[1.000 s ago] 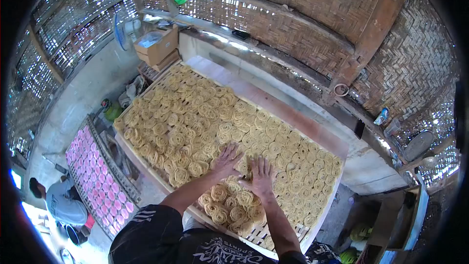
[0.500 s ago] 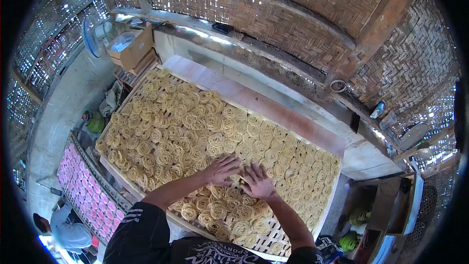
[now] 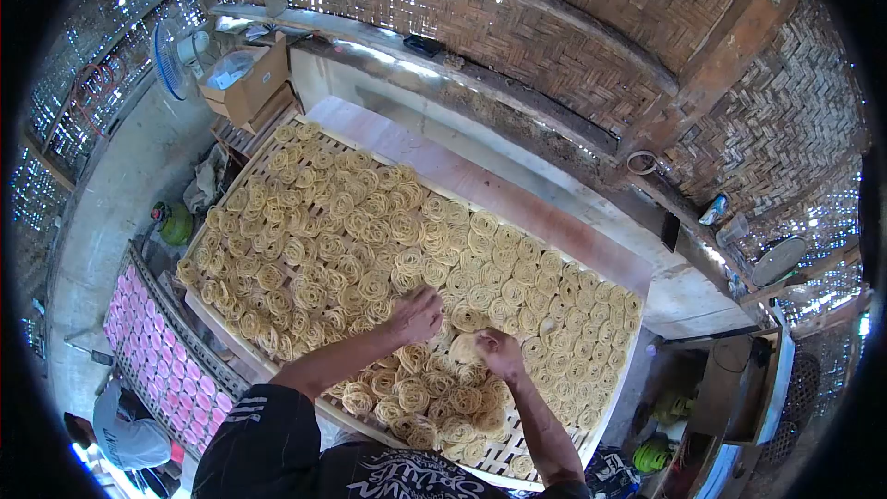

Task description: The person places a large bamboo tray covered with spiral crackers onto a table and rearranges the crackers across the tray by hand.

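Coiled noodle nests (image 3: 312,288) cover a large slatted bamboo tray (image 3: 499,462), loosely heaped on its left and flatter, in close rows, on its right. My left hand (image 3: 418,316) is over the middle of the tray with its fingers curled together; what is in them, if anything, is hidden. Close by on the right, my right hand (image 3: 500,354) is also closed, fingertips beside a pale round nest (image 3: 465,348). Whether the fingers grip that nest does not show. Another nest (image 3: 468,318) lies between the two hands.
A second tray (image 3: 166,360) with pink and white rounds stands at the left, near another person (image 3: 134,430). Behind are a cardboard box (image 3: 249,88), a fan (image 3: 171,60) and a low wall with a ledge. Green gas cylinders (image 3: 173,222) stand on the floor.
Both hands have gone from spread fingers to curled ones. They have moved slightly apart, and a pale round nest now shows between them. The view has shifted slightly.
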Demonstrator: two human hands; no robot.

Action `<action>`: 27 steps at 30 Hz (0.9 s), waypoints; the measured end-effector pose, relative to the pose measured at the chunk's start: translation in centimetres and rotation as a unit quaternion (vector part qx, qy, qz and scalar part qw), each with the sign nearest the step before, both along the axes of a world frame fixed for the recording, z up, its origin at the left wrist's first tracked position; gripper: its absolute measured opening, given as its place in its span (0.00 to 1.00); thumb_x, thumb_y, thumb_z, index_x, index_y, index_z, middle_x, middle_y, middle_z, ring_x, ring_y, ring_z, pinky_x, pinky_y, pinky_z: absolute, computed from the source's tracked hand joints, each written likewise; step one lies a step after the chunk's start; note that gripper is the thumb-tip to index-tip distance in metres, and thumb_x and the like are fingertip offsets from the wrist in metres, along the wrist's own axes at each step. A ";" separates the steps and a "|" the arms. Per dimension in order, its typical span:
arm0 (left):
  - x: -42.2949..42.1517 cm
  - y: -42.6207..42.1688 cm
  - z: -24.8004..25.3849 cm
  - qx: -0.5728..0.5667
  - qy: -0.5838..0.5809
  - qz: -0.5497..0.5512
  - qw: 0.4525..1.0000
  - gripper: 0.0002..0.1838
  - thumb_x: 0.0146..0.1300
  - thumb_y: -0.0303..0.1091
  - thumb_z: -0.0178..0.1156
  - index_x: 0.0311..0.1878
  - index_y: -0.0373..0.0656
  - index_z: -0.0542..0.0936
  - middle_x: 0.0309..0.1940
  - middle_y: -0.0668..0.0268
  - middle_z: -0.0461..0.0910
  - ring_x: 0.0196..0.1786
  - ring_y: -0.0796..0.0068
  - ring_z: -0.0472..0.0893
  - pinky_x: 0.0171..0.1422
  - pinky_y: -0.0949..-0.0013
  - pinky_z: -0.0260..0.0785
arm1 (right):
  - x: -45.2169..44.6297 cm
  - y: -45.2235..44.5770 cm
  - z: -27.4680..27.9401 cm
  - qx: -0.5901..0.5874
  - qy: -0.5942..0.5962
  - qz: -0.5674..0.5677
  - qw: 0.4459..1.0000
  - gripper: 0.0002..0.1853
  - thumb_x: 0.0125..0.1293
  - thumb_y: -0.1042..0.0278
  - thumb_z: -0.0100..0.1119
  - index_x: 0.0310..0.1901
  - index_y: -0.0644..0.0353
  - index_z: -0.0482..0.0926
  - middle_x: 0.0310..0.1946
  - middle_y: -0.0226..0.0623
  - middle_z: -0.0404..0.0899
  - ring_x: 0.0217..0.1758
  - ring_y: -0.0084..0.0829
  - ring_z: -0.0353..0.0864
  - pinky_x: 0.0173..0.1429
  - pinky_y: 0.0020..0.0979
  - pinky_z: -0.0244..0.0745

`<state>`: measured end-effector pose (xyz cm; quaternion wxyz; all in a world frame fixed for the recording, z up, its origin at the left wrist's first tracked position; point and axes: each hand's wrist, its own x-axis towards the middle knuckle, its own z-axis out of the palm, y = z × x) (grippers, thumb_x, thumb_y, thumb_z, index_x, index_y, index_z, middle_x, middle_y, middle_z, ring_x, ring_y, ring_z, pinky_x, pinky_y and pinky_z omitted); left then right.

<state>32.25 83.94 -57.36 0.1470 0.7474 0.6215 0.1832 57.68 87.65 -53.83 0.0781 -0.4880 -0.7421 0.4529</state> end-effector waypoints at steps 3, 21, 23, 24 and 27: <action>1.7 0.4 -0.3 0.063 0.020 0.103 0.993 0.19 0.56 0.39 0.63 0.48 0.37 0.78 0.48 0.55 0.73 0.56 0.56 0.74 0.57 0.53 0.73 | -2.5 0.0 1.2 0.328 -0.059 0.039 0.942 0.18 0.57 0.55 0.70 0.46 0.54 0.82 0.42 0.39 0.82 0.47 0.42 0.82 0.49 0.43 0.77; 1.3 -0.4 5.2 0.021 -0.089 0.048 0.995 0.11 0.54 0.36 0.68 0.39 0.44 0.84 0.34 0.65 0.77 0.41 0.65 0.79 0.53 0.59 0.74 | -1.1 1.6 0.5 0.232 -0.063 -0.037 0.970 0.20 0.58 0.51 0.71 0.46 0.56 0.82 0.39 0.37 0.84 0.38 0.37 0.86 0.42 0.37 0.82; 1.2 1.0 3.8 0.039 -0.058 0.043 0.997 0.13 0.55 0.39 0.68 0.41 0.44 0.84 0.38 0.64 0.76 0.46 0.63 0.78 0.55 0.58 0.72 | -2.4 2.9 -0.8 0.326 -0.062 -0.052 0.942 0.23 0.55 0.48 0.73 0.45 0.55 0.82 0.40 0.37 0.82 0.39 0.38 0.84 0.42 0.39 0.81; 1.2 1.7 2.9 0.045 -0.043 0.040 0.997 0.14 0.56 0.40 0.67 0.43 0.45 0.84 0.40 0.64 0.76 0.48 0.63 0.77 0.56 0.58 0.71 | -3.3 3.4 -0.5 0.369 -0.062 -0.059 0.925 0.24 0.53 0.47 0.73 0.45 0.55 0.82 0.41 0.37 0.82 0.39 0.39 0.84 0.43 0.39 0.80; 0.4 4.7 0.0 0.060 -0.011 -0.002 0.998 0.14 0.57 0.36 0.65 0.46 0.45 0.82 0.46 0.62 0.74 0.55 0.60 0.74 0.61 0.58 0.69 | -4.1 4.8 -0.8 0.431 -0.087 0.032 0.898 0.18 0.55 0.51 0.70 0.41 0.55 0.83 0.40 0.38 0.80 0.44 0.40 0.82 0.45 0.40 0.78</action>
